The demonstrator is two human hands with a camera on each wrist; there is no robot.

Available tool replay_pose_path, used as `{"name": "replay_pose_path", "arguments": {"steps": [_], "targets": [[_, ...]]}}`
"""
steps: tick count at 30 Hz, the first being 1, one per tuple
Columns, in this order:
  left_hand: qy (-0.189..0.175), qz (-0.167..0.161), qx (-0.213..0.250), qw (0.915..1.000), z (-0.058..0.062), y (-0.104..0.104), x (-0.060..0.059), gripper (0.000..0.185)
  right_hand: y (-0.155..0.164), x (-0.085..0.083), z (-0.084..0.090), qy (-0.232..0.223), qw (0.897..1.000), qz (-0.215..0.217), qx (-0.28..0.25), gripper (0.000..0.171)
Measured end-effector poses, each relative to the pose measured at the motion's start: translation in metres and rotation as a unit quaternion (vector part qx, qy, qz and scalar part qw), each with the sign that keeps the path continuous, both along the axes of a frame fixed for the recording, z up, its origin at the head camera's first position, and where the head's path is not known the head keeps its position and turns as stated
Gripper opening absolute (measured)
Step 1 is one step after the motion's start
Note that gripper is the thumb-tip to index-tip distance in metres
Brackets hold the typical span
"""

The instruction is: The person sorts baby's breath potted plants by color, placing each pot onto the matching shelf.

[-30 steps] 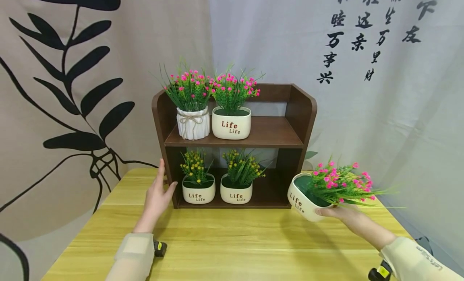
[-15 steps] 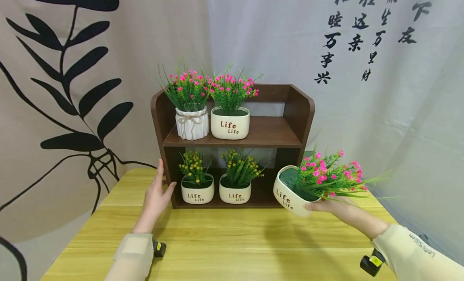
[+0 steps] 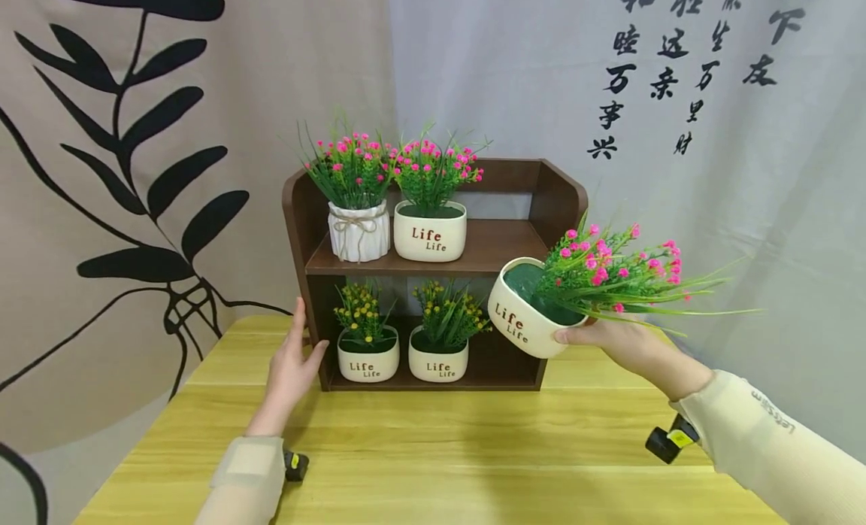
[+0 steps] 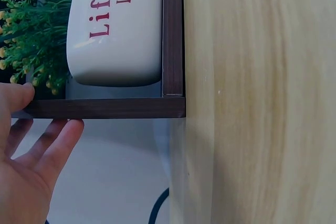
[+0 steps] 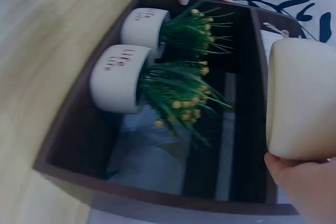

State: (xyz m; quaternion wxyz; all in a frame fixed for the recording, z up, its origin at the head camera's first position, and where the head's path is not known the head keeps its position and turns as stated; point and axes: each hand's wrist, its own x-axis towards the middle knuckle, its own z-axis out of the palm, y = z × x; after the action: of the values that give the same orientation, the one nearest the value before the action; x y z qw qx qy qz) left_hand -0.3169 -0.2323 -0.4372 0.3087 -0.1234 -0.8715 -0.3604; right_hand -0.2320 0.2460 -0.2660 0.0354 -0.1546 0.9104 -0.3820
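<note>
My right hand (image 3: 619,344) grips a cream "Life" flowerpot (image 3: 531,314) with pink flowers (image 3: 602,265), tilted to the right and raised before the right side of a brown two-tier shelf (image 3: 433,272). In the right wrist view the thumb presses the pot's wall (image 5: 304,98); the other fingers are mostly hidden. My left hand (image 3: 291,367) holds the shelf's left side panel (image 4: 105,108), thumb on the inner side and fingers on the outer. A white pot tied with twine (image 3: 360,235) and another cream pink-flowered pot (image 3: 430,235) stand on the upper tier.
Two cream pots with yellow flowers, a left one (image 3: 368,359) and a right one (image 3: 438,359), stand on the lower tier. The shelf rests on a wooden table (image 3: 419,450). Behind hangs a curtain (image 3: 467,59) with leaf prints and black characters.
My right hand has carried the tilted pink-flowered pot up and to the left, from beside the shelf's lower right to before its right side. The left hand stays at the side panel.
</note>
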Motion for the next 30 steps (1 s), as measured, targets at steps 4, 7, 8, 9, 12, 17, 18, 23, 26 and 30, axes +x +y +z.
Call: {"name": "replay_pose_path", "arguments": {"steps": [4,7,8,9,12,17,18,23,26,30], "targets": [[0.003,0.003,-0.003,1.0,0.0,0.0,0.0,0.095,-0.008,-0.006,0.013,0.023,0.999,-0.03,0.027,0.061],[0.006,0.003,-0.003,1.0,-0.001,-0.001,0.0,0.095,-0.013,-0.012,0.021,0.041,0.998,-0.038,0.034,0.063],[0.005,0.003,-0.003,1.0,-0.001,-0.001,-0.001,0.096,-0.015,-0.015,0.023,0.052,0.997,-0.038,0.03,0.063],[0.007,0.003,-0.003,1.0,-0.001,-0.001,-0.001,0.096,-0.016,-0.016,0.026,0.053,0.997,-0.046,0.039,0.062],[0.008,-0.001,-0.001,1.0,-0.001,-0.001,-0.001,0.096,-0.019,-0.023,0.035,0.06,0.995,-0.059,0.047,0.062],[0.007,-0.002,0.003,1.0,0.0,-0.001,-0.001,0.096,-0.023,-0.038,0.043,0.075,0.997,-0.037,-0.006,0.067],[0.007,-0.001,0.002,1.0,0.0,-0.001,0.0,0.096,-0.023,-0.041,0.044,0.073,0.997,-0.03,-0.024,0.067],[0.008,0.0,-0.001,1.0,0.001,0.0,0.0,0.095,-0.024,-0.052,0.043,0.067,0.994,-0.005,-0.092,0.068],[0.007,0.002,-0.004,1.0,0.001,0.0,0.0,0.095,-0.027,-0.057,0.044,0.061,0.99,0.008,-0.13,0.071],[0.01,0.002,-0.006,0.9999,0.001,0.0,0.001,0.096,-0.031,-0.064,0.045,0.039,0.985,0.025,-0.164,0.076]]}}
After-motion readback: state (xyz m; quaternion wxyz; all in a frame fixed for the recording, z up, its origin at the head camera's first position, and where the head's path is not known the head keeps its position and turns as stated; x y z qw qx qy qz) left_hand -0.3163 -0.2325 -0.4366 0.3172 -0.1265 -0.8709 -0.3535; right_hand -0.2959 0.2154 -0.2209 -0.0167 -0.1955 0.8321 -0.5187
